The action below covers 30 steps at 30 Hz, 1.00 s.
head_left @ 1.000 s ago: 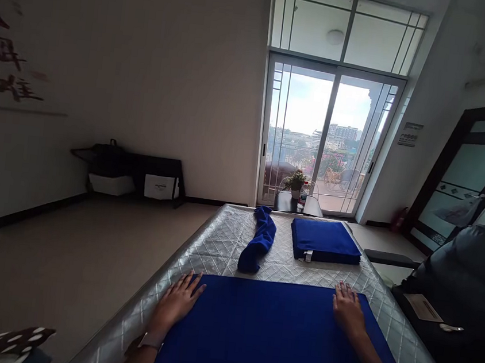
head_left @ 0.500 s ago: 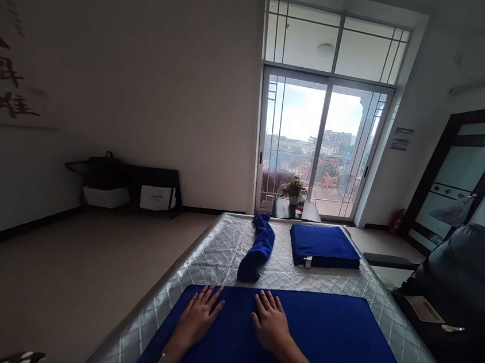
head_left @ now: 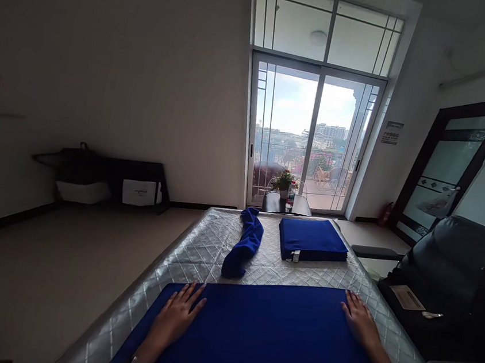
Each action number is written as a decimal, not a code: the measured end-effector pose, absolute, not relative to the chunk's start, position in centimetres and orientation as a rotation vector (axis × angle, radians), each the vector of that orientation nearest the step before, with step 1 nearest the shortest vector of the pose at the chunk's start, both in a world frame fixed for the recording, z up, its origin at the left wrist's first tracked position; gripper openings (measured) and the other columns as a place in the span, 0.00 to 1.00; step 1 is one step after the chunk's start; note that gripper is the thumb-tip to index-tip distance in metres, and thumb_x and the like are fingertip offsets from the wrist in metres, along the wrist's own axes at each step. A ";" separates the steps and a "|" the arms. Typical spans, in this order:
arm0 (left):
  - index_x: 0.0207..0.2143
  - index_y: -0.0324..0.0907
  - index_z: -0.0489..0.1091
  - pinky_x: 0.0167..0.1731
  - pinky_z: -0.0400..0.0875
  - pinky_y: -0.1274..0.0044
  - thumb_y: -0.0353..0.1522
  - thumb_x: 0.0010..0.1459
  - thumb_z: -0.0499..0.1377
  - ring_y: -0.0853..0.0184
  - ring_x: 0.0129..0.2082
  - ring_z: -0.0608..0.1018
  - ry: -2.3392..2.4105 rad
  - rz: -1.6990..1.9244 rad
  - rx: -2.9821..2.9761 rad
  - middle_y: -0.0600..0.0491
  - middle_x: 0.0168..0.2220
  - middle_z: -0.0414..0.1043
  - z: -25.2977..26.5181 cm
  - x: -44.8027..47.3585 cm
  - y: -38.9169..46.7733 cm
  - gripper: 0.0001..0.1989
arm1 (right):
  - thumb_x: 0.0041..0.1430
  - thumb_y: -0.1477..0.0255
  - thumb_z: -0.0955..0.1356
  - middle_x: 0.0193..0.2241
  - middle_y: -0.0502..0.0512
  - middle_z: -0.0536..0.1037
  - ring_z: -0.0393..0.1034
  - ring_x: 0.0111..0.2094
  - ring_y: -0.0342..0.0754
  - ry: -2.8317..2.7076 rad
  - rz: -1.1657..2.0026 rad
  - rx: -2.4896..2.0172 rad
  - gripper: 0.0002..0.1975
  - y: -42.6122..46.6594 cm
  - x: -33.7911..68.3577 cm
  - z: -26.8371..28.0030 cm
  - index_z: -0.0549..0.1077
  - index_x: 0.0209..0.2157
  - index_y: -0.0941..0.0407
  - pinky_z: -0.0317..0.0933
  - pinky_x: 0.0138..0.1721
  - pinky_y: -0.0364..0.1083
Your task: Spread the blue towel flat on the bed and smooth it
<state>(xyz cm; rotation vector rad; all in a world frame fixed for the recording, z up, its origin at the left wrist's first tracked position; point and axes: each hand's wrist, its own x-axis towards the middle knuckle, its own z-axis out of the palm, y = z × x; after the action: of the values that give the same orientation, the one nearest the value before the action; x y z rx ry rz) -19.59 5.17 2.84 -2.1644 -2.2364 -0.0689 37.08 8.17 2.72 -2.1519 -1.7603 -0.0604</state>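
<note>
A flat blue cloth lies spread over the near part of a silver quilted table cover. My left hand rests open on the cloth near its far left corner, fingers apart. At the far right corner, my right hand lies flat on the cloth, fingers stretched forward. Neither hand holds anything. Beyond the cloth's far edge lies a crumpled, twisted blue cloth. To its right sits a neat stack of folded blue cloths with a white label at its front edge.
A dark armchair with a card on it stands close at the right. Behind the table's far end is a small black table with a potted plant and a bottle. A dark bench stands along the left wall.
My right hand has slid right across the cloth, from near the middle to the far right corner. My left hand stays near the left corner. The view has turned slightly right.
</note>
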 end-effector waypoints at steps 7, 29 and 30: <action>0.70 0.54 0.47 0.71 0.53 0.57 0.47 0.68 0.43 0.58 0.74 0.52 -2.262 -0.187 -2.124 0.52 0.74 0.52 1.6 -20.2 5.8 0.30 | 0.65 0.57 0.48 0.73 0.52 0.55 0.47 0.73 0.49 -1.894 0.010 -2.272 0.36 8.4 37.8 2.6 0.52 0.70 0.53 0.44 0.73 0.55; 0.68 0.51 0.55 0.70 0.57 0.56 0.48 0.66 0.44 0.55 0.72 0.59 -2.228 -0.345 -2.144 0.49 0.72 0.57 1.8 -20.5 5.4 0.31 | 0.68 0.54 0.52 0.72 0.44 0.55 0.48 0.73 0.53 -2.373 0.384 -1.492 0.30 7.2 10.4 4.7 0.51 0.69 0.38 0.44 0.72 0.60; 0.68 0.52 0.54 0.70 0.57 0.56 0.48 0.66 0.44 0.55 0.72 0.58 -2.235 -0.332 -2.140 0.50 0.72 0.57 1.8 -20.6 5.5 0.31 | 0.67 0.54 0.52 0.72 0.45 0.55 0.48 0.73 0.53 -2.365 0.383 -1.506 0.30 7.3 11.0 4.7 0.51 0.70 0.39 0.43 0.73 0.60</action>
<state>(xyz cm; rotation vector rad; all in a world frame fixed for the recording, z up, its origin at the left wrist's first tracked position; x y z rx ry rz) -20.57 5.51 1.77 -2.1401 -2.2354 -0.3325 11.03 7.27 4.71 -1.5059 -2.3648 0.3827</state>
